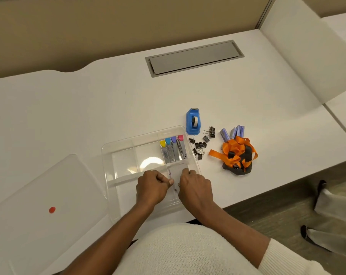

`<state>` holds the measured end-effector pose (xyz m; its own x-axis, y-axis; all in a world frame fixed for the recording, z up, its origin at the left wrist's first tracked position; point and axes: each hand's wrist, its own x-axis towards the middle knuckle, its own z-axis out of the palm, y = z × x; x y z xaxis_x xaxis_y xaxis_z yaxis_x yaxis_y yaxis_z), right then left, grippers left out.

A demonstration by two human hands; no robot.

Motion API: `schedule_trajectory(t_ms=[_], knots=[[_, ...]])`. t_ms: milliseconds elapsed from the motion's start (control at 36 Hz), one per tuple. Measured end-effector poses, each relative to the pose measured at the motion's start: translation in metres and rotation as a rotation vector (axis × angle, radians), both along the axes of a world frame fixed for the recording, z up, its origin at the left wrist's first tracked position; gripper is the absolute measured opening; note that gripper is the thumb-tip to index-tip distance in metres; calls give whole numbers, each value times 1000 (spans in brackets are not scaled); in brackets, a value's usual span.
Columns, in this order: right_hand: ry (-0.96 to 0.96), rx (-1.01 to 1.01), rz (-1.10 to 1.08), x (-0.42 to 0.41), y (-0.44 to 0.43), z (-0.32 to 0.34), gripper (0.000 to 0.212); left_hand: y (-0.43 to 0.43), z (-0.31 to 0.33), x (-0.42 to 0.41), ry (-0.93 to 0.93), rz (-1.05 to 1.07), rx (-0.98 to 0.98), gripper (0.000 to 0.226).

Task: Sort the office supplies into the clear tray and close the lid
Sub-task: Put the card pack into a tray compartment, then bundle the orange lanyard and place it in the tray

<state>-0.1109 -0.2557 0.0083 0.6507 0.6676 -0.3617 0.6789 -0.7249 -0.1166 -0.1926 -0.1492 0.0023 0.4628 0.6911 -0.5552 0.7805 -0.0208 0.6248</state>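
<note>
The clear divided tray (106, 155) sits on the white desk in front of me. Its far right compartment holds several metal pieces with coloured tips (173, 149). My left hand (151, 187) and my right hand (195, 187) are both down in the near right compartment. Their fingers are closed on a flat translucent grey piece (177, 170), which they partly hide. The clear lid (49, 185), marked with a red dot, lies flat to the left of the tray.
Right of the tray are a blue tape dispenser (193, 122), several black binder clips (201, 144), purple staple boxes (233, 132) and a heap of orange and black lanyards (237, 153). A grey cable hatch (194, 57) is set into the desk farther back.
</note>
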Motion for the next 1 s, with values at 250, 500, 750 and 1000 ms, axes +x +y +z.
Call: schedule_trajectory(t_ms=[250, 500, 750, 1000], knots=[[-15, 88, -3, 4, 6, -11, 76, 3, 3, 4, -4, -27, -74, 14], [27, 177, -51, 29, -7, 27, 45, 2, 14, 5, 262, -354, 418, 33], [-96, 292, -449, 123, -79, 28, 68, -26, 21, 65, -13, -645, 638, 35], [25, 3, -156, 188, -129, 1, 130, -91, -2, 148, -68, -938, 729, 105]])
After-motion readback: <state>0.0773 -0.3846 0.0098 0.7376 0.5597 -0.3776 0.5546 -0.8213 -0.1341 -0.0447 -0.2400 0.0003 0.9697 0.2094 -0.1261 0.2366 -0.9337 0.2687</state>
